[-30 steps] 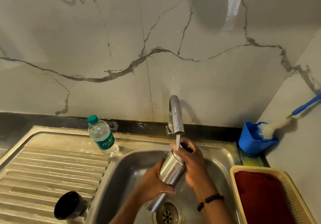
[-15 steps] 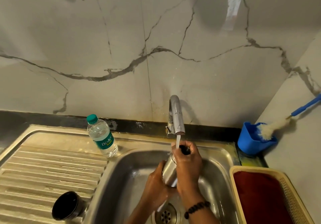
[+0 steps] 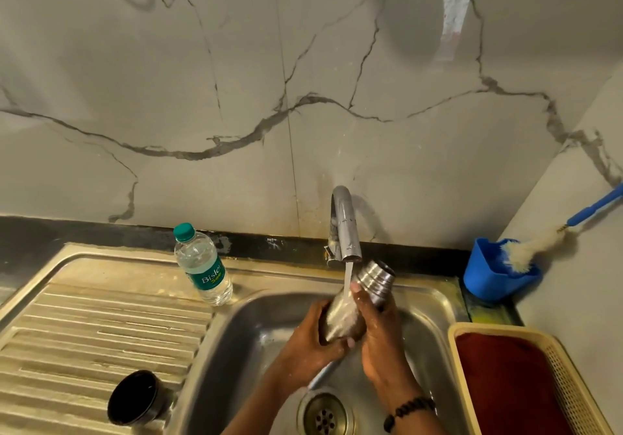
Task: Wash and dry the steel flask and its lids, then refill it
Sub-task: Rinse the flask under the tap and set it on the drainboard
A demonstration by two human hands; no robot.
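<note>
The steel flask (image 3: pixel 367 286) is tilted over the sink basin (image 3: pixel 263 320), its threaded open mouth pointing up and right, just right of the tap (image 3: pixel 345 229). Water runs from the tap onto the flask's shoulder. My left hand (image 3: pixel 303 343) grips the flask's lower body from the left. My right hand (image 3: pixel 377 333) grips its upper body from the right, fingers curled round it. The flask's base is hidden between my hands. A black cup-shaped lid (image 3: pixel 135 397) lies on its side on the ribbed drainboard (image 3: pixel 84 326).
A small plastic water bottle (image 3: pixel 202 266) with a green cap stands at the drainboard's back edge. A blue holder (image 3: pixel 499 272) with a bottle brush (image 3: pixel 536 242) sits in the right corner. A yellow basket (image 3: pixel 569 374) with a red cloth (image 3: pixel 505 387) stands right of the sink. The drain (image 3: pixel 325 416) lies below my hands.
The flask has tipped so its mouth swung right, out from under the stream. My right hand slid down from the mouth to the body. Water now falls on the flask's outside.
</note>
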